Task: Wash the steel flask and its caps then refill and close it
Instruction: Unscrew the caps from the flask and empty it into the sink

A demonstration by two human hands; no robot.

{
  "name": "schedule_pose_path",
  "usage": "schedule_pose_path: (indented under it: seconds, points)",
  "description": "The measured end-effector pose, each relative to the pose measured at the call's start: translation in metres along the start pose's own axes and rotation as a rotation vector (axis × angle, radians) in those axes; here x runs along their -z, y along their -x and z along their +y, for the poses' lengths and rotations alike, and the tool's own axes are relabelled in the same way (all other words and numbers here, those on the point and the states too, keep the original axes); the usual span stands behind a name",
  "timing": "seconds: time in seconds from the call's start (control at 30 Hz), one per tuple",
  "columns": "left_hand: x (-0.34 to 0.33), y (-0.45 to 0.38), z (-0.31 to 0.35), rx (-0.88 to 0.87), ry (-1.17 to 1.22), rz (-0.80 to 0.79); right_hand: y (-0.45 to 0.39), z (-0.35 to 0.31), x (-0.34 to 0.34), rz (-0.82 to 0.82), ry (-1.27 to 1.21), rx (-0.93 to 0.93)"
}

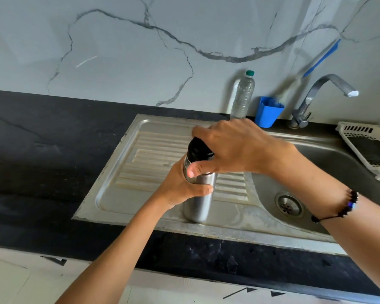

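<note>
Black cap [199, 150] half hidden under gripping right hand [233, 148]. Left hand [180, 187] wraps steel flask [199, 202], upright on sink drainboard [127, 172]; brushed, dull finish.

Brushed silver steel flask [198, 200] at centre frame, topped with a black cap [199, 150]. Grey metal drainboard [140, 170] beneath, streaked pale beige along its ridges. Black countertop [42, 150] on the left. White wall [118, 51] veined in grey above. Upper right: bright blue cup [267, 113], clear bottle [243, 96] with green lid, white basket [369, 145]. Black-beaded bracelet [347, 207], one blue bead.
</note>
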State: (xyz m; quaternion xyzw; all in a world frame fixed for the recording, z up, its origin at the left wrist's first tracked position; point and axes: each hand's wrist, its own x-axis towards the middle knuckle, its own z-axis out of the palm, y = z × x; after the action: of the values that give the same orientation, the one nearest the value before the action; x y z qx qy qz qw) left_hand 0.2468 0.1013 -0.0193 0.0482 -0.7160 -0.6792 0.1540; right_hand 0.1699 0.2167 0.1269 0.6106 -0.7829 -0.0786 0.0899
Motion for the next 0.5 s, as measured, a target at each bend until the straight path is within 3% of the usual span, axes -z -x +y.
schedule_pose_path:
  seconds: [0.07,0.13,0.2,0.3,0.37,0.5]
  points:
    - [0.0002,-0.0001,-0.0003,0.017,0.002,-0.003,-0.0023,-0.0009,-0.0036,0.01,-0.106,0.091]
    - [0.0001,-0.0007,-0.0002,0.024,0.008,-0.006,-0.0016,0.0028,-0.0009,-0.101,-0.236,0.18]
    - [-0.0002,-0.0004,0.0011,0.011,0.009,-0.012,-0.0008,0.0047,0.0021,-0.148,-0.25,0.15]
    - [0.0006,-0.0003,0.0005,0.006,-0.004,-0.018,-0.004,0.0004,0.0022,-0.058,-0.097,0.014]
    - [0.0005,0.0002,0.0002,0.011,-0.003,-0.016,-0.0057,-0.0005,0.0006,-0.008,-0.092,0.055]
    - [0.0004,-0.0007,0.0001,0.017,0.009,-0.017,-0.0027,0.0058,0.0032,-0.108,-0.277,0.17]
